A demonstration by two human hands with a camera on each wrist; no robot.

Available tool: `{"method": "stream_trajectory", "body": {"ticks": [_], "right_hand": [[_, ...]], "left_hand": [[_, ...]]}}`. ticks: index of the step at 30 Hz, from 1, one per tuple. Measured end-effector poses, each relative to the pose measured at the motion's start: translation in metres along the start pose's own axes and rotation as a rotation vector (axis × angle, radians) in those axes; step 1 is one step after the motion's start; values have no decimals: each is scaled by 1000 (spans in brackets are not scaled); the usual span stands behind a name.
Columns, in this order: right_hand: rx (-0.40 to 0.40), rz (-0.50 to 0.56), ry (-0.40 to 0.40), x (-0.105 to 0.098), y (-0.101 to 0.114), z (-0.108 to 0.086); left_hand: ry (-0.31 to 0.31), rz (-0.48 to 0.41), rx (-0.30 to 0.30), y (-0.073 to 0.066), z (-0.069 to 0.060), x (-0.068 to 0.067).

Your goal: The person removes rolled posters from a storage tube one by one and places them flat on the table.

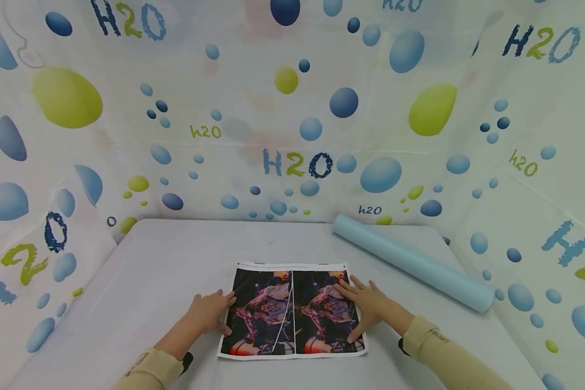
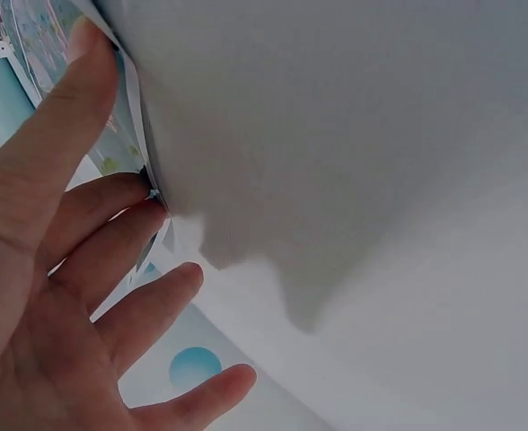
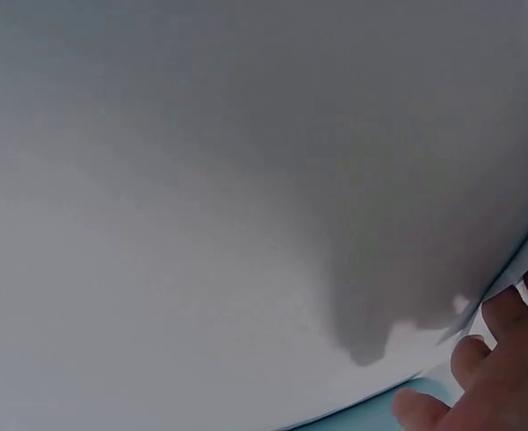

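Observation:
A printed sheet (image 1: 260, 314) with a white border lies flat on the white table. It bears two near-identical dark pictures side by side, and a thin pale line slants across the left one. At its left edge rests my left hand (image 1: 208, 314), thumb and fingertips touching the border. In the left wrist view, that hand (image 2: 75, 260) has its thumb over the sheet's edge and its other fingers spread. My right hand (image 1: 368, 306) lies on the sheet's right side with fingers spread. Only part of this hand (image 3: 497, 377) shows in the right wrist view.
A light blue roll (image 1: 411, 262) lies slanted across the table (image 1: 175, 254), behind and to the right of the sheet. White curtains (image 1: 253, 108) printed with blue and green spots and H2O lettering stand behind the table and on both sides.

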State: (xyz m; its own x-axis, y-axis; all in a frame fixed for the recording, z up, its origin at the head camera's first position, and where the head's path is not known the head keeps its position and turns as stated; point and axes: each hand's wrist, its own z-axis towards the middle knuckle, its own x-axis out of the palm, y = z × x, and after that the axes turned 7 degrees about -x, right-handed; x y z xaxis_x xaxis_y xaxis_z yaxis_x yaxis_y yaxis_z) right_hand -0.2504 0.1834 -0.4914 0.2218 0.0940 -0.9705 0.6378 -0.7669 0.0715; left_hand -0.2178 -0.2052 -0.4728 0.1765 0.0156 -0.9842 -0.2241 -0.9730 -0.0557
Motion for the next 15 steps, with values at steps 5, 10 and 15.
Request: {"method": "stream_trajectory", "body": {"ticks": [5, 10, 15], "right_hand": [[-12, 47, -3, 4, -6, 0], [-15, 73, 14, 5, -10, -1], [-27, 72, 20, 5, -12, -2]], "left_hand": [[-1, 55, -9, -3, 1, 1], [-3, 97, -13, -6, 2, -2], [1, 97, -31, -5, 3, 1]]}}
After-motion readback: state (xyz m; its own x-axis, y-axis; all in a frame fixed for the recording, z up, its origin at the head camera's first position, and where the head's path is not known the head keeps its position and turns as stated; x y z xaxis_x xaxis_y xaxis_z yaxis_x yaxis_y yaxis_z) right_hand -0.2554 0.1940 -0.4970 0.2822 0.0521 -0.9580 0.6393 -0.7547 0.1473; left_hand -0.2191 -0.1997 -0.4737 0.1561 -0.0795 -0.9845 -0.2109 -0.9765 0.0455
